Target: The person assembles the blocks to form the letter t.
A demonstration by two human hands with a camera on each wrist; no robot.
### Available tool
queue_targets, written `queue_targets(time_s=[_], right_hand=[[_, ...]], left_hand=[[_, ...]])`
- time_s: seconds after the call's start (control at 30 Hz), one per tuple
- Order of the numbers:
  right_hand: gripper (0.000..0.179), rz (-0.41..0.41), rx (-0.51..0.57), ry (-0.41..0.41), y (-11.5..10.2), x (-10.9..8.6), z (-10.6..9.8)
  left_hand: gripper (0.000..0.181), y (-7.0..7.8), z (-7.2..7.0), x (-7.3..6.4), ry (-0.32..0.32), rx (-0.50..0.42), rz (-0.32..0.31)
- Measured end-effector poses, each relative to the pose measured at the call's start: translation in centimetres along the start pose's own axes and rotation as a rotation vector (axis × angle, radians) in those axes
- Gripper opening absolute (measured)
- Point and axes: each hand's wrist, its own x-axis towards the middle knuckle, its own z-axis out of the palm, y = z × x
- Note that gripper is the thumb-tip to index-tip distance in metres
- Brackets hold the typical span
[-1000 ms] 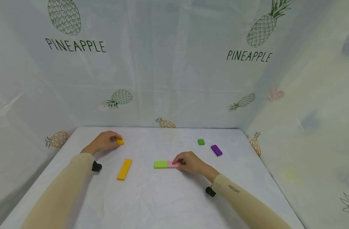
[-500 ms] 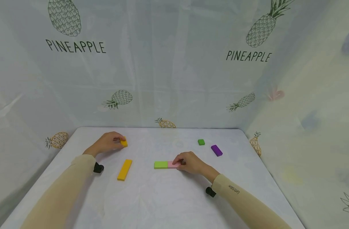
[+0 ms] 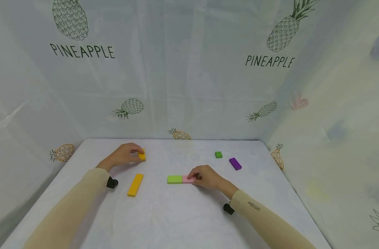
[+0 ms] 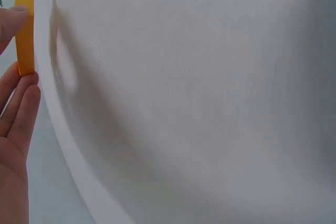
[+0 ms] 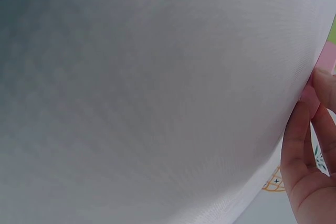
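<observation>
My left hand (image 3: 125, 154) pinches a small yellow-orange block (image 3: 142, 156) between thumb and fingers at the back left of the table. In the left wrist view the thumb lies across that orange block (image 4: 25, 38) and the fingertips meet its lower end. At the middle, my right hand (image 3: 207, 176) grips a pink block (image 3: 187, 178), whose right end the fingers hide. Its left end meets a light green block (image 3: 175, 179) in one straight row. The right wrist view shows thumb and fingers around the pink block (image 5: 326, 59).
A longer yellow-orange block (image 3: 135, 185) lies slanted, nearer than the left hand. Towards the back right are a small green block (image 3: 219, 155) and a purple block (image 3: 235, 164). Pineapple-print curtain (image 3: 177, 69) stands behind the white table (image 3: 164, 221).
My left hand has moved to the right along the back of the table, carrying the small yellow-orange block. The right hand has stayed in place on the pink block.
</observation>
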Motion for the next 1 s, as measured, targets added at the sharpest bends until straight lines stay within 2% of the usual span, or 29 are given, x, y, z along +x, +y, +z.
queue_targets(time_s=[0.37, 0.53, 0.7, 0.83, 1.0], right_hand=[[0.02, -0.008, -0.001, -0.003, 0.0, 0.1, 0.1], [0.02, -0.006, -0.005, -0.003, 0.0, 0.0, 0.0], [0.02, -0.005, -0.004, -0.003, -0.1, 0.0, 0.0], [0.02, -0.004, 0.003, -0.002, -0.2, 0.0, 0.0], [0.02, -0.004, 0.009, -0.005, -0.4, 0.0, -0.2]], left_hand=[[0.03, 2.5, 1.1, 0.9, -0.029, -0.017, 0.057], [0.029, 3.2, 1.6, 1.3, -0.033, -0.004, 0.068], [0.028, 4.0, 2.0, 1.5, -0.045, -0.033, 0.066], [0.028, 4.8, 2.3, 1.6, -0.062, -0.063, 0.082], [0.026, 5.8, 2.9, 2.0, -0.072, -0.051, 0.105]])
